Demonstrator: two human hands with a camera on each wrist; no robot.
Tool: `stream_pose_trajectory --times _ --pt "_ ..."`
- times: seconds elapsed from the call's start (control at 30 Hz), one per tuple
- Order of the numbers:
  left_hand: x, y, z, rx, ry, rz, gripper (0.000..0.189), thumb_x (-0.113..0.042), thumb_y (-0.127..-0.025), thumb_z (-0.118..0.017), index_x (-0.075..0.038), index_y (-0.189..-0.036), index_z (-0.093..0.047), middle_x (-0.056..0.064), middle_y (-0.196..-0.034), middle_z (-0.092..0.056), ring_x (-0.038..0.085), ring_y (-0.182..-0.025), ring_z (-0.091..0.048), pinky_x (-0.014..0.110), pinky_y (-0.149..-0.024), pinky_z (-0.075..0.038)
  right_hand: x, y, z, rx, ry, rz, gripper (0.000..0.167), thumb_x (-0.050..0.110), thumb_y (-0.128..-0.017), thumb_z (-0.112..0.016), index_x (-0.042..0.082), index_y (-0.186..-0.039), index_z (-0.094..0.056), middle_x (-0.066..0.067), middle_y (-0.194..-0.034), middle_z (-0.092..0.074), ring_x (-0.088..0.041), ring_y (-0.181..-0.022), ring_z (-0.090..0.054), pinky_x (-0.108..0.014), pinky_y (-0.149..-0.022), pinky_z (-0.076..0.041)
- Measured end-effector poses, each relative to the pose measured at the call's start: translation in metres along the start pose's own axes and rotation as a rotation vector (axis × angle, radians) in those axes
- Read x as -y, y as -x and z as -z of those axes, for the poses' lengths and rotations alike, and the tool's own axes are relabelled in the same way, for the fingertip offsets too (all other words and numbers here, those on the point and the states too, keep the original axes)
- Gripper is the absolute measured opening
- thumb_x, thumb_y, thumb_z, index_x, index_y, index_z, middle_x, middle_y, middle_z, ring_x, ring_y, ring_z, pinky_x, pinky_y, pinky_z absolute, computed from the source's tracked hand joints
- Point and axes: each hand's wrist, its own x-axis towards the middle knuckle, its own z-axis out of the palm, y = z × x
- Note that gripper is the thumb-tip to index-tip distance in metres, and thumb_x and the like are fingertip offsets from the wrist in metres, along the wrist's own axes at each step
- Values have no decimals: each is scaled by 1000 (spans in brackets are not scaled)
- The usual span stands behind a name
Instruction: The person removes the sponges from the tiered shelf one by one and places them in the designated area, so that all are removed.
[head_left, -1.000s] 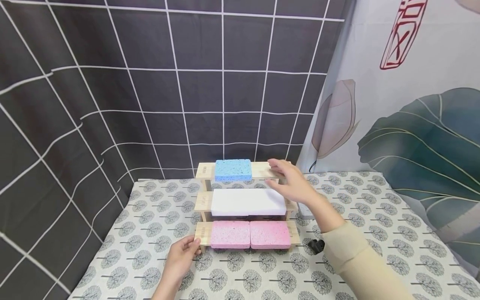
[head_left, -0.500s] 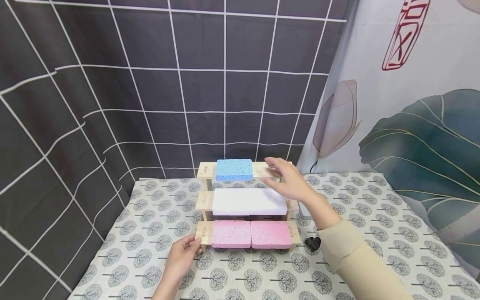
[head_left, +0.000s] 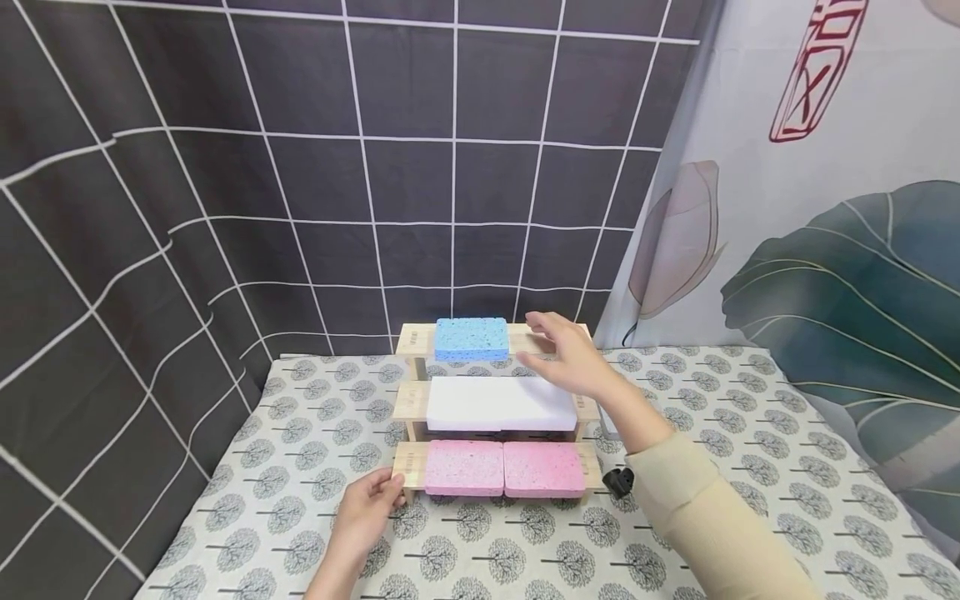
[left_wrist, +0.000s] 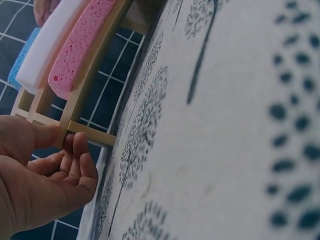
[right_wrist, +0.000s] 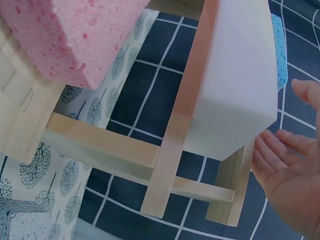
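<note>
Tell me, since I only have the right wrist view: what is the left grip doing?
Observer: The left grip pinches the left end of the lowest shelf.
Operator: How many pink sponges does that shelf carry? I see one.
Observer: Two, lying side by side in the head view.
Operator: Anything on the cloth just right of the rack?
Observer: Yes, a small black object near the lowest shelf's right end; I can't tell what it is.
</note>
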Motion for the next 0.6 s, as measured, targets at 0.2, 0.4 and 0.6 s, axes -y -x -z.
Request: stream_pose_trajectory --times 0.2,0.4,0.6 --pt "1 -1 0 3 3 5 39 -12 -102 -58 17 -129 -56 10 -97 -69 18 -86 -65 22 -74 -56 4 -6 -1 13 -7 -14 66 25 -91 -76 -7 -142 -49 -22 -136 -57 -41 -126 -55 -51 -108 -45" --pt "1 -1 0 5 1 7 40 -13 -102 -58 17 -129 -55 10 -96 -68 18 -86 -64 21 -74 -55 8 -13 -5 65 8 -55 70 30 -91 -76 -6 -144 -48 -22 -141 -54 -39 -132 -50 -52 -112 -41" --pt "2 -1 0 6 13 3 38 -10 -102 -58 18 -128 -55 11 -96 -68 18 -85 -64 21 -74 -56 10 -18 -8 92 50 -61 76 36 -90 -76 -8 -145 -46 -24 -141 -53 -39 -130 -51 -53 -111 -41"
